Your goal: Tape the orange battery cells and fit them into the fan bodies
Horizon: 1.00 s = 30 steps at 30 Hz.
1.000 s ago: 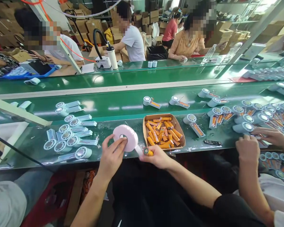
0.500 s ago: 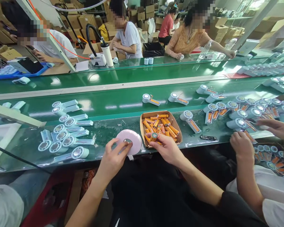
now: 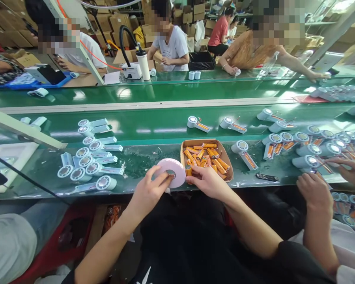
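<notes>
A pale pink roll of tape (image 3: 177, 170) is gripped by my left hand (image 3: 150, 190), whose fingers reach over its face into the central hole. My right hand (image 3: 210, 182) pinches an orange cylindrical battery (image 3: 188, 171) between thumb and fingers, close against the roll's right edge. Just behind my right hand stands a cardboard box (image 3: 231, 167) holding a heap of similar orange batteries (image 3: 221, 163). My right fingers partly cover the held battery and the box's front side.
Light-blue fan bodies (image 3: 105, 182) lie grouped on the left; others with orange batteries in their handles (image 3: 245, 152) spread to the right. A thin black part (image 3: 267, 177) lies near the bench edge. A co-worker's hands (image 3: 316, 189) work at right. Behind runs a green conveyor belt (image 3: 154, 122).
The battery in my right hand has come against the tape roll's edge, and it stands more upright. My view has shifted a little, so the bench appears further right.
</notes>
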### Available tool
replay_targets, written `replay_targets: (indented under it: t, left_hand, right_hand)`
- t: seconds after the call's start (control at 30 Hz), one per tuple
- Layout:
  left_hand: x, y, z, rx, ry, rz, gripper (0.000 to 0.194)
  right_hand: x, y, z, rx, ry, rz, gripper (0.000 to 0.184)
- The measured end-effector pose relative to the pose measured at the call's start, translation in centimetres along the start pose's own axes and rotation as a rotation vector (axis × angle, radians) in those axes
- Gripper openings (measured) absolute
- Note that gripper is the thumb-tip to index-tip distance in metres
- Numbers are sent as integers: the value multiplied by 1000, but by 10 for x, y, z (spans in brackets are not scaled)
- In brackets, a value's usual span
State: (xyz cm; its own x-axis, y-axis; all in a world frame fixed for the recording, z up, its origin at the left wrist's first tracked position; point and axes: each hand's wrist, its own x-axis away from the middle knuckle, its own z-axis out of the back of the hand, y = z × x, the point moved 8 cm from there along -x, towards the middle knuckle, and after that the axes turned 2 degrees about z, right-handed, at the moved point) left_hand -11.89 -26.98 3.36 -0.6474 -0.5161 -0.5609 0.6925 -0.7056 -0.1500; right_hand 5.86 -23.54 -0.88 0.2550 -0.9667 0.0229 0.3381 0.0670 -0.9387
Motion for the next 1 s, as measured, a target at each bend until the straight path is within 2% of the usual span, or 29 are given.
replay_targets:
  t: [0.1, 0.17, 0.2, 0.27, 0.33, 0.37, 0.4, 0.47, 0.57, 0.6, 0.67, 0.73, 0.77, 0.8, 0.87, 0.93, 0.97, 1.0]
  left_hand:
    - [6, 3, -3, 8, 0, 129, 28]
    - [14, 8, -12, 64, -27, 188, 29]
    - [17, 9, -20, 108, -53, 196, 28]
    - [25, 6, -38, 202, -120, 206, 19]
    - [33, -14, -54, 279, -184, 260, 16]
    - [38, -28, -60, 308, -207, 309, 19]
    - [44, -45, -62, 325, -215, 374, 24]
    - [60, -84, -55, 267, -177, 569, 33]
    - [104, -137, -22, -86, -101, 1019, 45]
    - [120, -146, -12, -204, -127, 1158, 50]
    - [149, -155, -1, -304, -274, 1350, 57]
    - [172, -154, 1, -228, -429, 1468, 51]
    - [181, -151, 3, -165, -462, 1508, 45]
    - [187, -147, 7, -114, -441, 1528, 38]
    - [185, -138, 20, -66, -270, 1444, 28]
    - [160, -124, 31, -43, -62, 1191, 25]
    - [140, -116, 30, -18, -4, 1041, 26]
    - [116, -109, 22, 16, 3, 906, 28]
  right_hand:
    - [-1, 25, -12, -444, 214, -26, 35]
    - [-1, 41, -7, -613, 366, -40, 37]
    - [-2, 45, 3, -657, 438, -30, 36]
    - [-8, 45, 37, -709, 613, 62, 35]
    - [-11, 37, 76, -732, 813, 206, 36]
    - [-12, 32, 87, -726, 856, 245, 38]
    - [-15, 28, 93, -711, 850, 251, 40]
    - [-15, 25, 85, -657, 738, 189, 44]
    - [0, 37, 56, -598, 589, 71, 45]
    - [7, 45, 48, -593, 564, 37, 45]
    - [18, 60, 36, -600, 528, -30, 46]
    - [25, 72, 32, -601, 505, -81, 47]
    - [28, 76, 33, -596, 506, -94, 47]
    - [31, 77, 37, -590, 521, -97, 47]
    - [37, 78, 50, -588, 571, -94, 47]
    - [41, 75, 63, -605, 608, -96, 47]
    - [41, 74, 69, -613, 617, -97, 47]
    - [39, 71, 74, -616, 621, -90, 47]
